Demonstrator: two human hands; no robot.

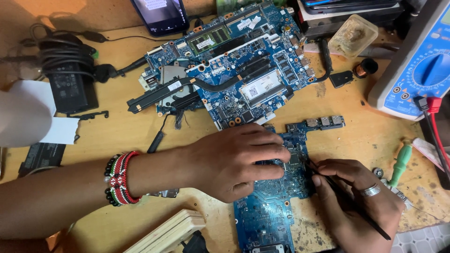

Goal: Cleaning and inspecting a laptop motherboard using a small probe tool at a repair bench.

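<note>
A blue circuit board (269, 218) lies on the wooden bench near its front edge. My left hand (234, 159) rests flat on the board, its fingers pressing beside a square chip (295, 159). A beaded bracelet (121, 178) circles that wrist. My right hand (354, 197), with a silver ring, grips a thin black tool (349, 202) like a pen. The tool's tip touches the board right of the chip.
A larger blue motherboard (234, 70) with a black heat pipe lies behind. At the back left is a black power adapter (70, 86), at the back a phone (161, 16). A blue-and-white multimeter (417, 61) and a green screwdriver (401, 164) sit at the right.
</note>
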